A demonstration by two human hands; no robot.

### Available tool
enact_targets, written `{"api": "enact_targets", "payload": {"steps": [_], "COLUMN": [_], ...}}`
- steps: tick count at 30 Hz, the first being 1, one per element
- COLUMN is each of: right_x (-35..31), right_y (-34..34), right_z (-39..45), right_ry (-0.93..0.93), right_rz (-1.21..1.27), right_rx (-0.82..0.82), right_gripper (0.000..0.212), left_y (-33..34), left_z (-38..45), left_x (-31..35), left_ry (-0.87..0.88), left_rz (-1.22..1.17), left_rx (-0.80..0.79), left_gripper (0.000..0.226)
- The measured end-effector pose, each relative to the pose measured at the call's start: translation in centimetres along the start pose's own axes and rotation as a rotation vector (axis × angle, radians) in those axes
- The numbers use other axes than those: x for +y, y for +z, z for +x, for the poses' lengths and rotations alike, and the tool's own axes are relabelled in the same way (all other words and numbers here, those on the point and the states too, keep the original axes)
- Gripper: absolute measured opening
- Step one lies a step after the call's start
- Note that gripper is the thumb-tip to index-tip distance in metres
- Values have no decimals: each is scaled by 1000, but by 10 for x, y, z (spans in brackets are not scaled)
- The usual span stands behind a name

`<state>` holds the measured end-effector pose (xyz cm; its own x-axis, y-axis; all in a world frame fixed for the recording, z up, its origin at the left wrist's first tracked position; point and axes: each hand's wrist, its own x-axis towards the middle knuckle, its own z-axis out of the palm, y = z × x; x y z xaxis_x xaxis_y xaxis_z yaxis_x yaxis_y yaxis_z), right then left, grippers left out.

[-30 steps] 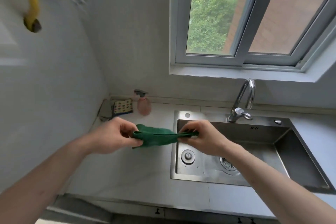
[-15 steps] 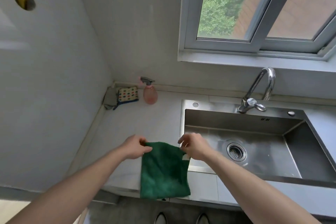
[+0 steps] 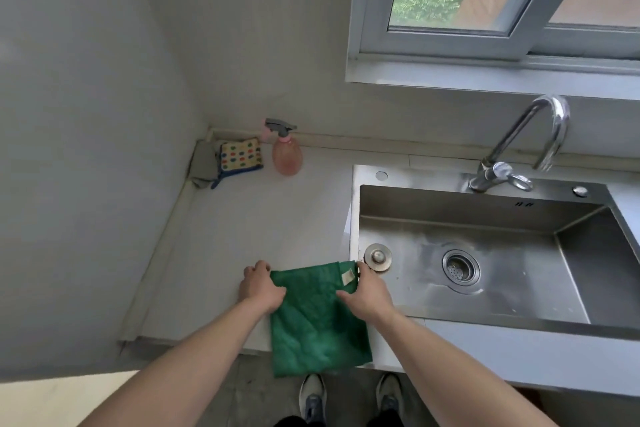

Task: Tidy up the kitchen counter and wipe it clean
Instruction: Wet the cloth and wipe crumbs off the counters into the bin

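- Since half a second ago the square green microfibre cloth (image 3: pixel 317 319) has come lower and nearer the table's front edge, and its top hem now sits stretched level between the hands.
- Pale grey stone table (image 3: pixel 249 229): its bare stretch left of the sink looks like the patch about to be wiped.
- Stainless steel sink (image 3: pixel 485 204) just right of the cloth, with the curved chrome tap (image 3: pixel 540 135) behind it, handy for wetting or rinsing.
- Green cloth: hanging open over the table's front edge, probably spread to be laid flat.
- Left hand (image 3: pixel 259 289): its grip pinches the cloth's top left corner.
- Right hand (image 3: pixel 367 293): its grip pinches the top right corner beside the small label.
- Pink spray bottle (image 3: pixel 286 158) and spotted sponge (image 3: pixel 241 158): tucked near the back corner, clear of the wiping path.
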<state>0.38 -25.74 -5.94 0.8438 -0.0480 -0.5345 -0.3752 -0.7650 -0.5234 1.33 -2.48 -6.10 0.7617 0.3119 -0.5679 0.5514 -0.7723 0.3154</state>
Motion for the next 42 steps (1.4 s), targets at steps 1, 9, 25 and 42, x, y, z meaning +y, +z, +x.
{"api": "enact_targets", "payload": {"steps": [1, 9, 25, 42], "right_x": [-1, 6, 52, 30], "right_y": [5, 9, -20, 6], "right_z": [3, 10, -37, -23], "right_ry": [6, 73, -463, 87], "right_rz": [0, 132, -386, 14], "right_rx": [18, 91, 41, 102], "right_gripper": [88, 60, 44, 50], "left_y": [1, 4, -7, 6], "left_z": [3, 4, -17, -6], "left_x": [1, 14, -23, 10], "left_ry": [-17, 86, 857, 371], "left_rz": [-26, -161, 342, 274], "left_rx": [-30, -159, -66, -128], "left_gripper": [69, 33, 36, 43]}}
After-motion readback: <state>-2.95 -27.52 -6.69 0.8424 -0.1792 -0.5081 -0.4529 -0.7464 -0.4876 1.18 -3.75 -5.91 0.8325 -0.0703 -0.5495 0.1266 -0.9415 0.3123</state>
